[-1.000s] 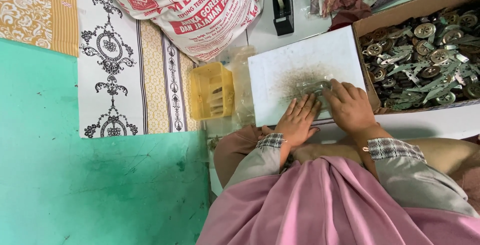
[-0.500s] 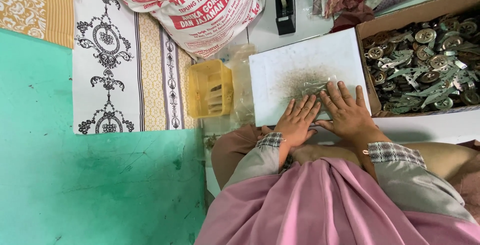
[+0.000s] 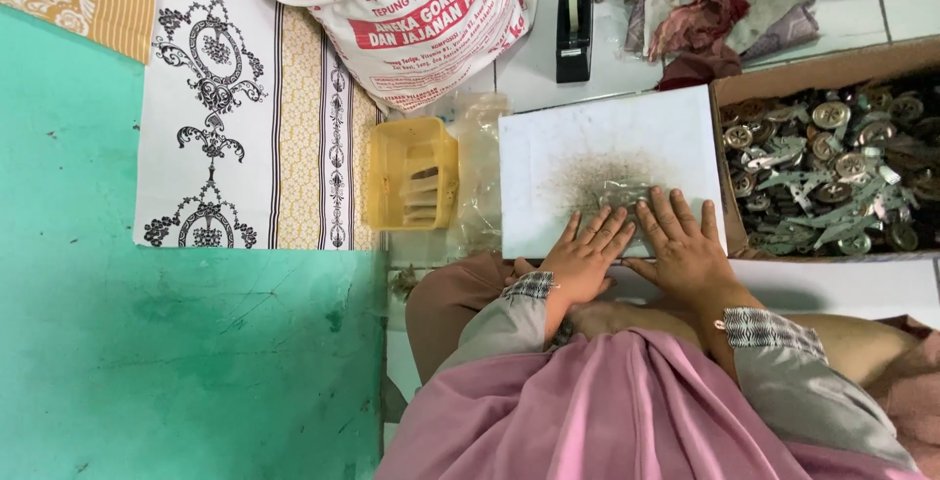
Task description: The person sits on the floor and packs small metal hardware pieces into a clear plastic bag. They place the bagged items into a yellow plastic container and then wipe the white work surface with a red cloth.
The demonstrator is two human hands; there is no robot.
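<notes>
Only the head view here, looking straight down. Compared with 1 second back, both hands had flattened out: the left hand (image 3: 585, 257) and right hand (image 3: 685, 250) lay side by side, palms down, fingers (image 3: 669, 214) spread and straight. Earlier the fingers looked more bunched around the small clear packet (image 3: 619, 193); by this moment they were pressing on its near edge, not gripping anything. My guess is the packet was getting smoothed or pressed flat, not picked up.

The packet sat on the white board (image 3: 607, 162), right in the grey smudged patch, near the board's near edge. Its long axis seemed to run left-right, though it was see-through and partly under the fingertips, so which end pointed where I couldn't tell.

Just right of the board stood the cardboard box (image 3: 783, 73) full of metal parts (image 3: 832, 181). Left of it was a yellow basket (image 3: 411, 186), with a tape dispenser (image 3: 575, 24) farther off.
</notes>
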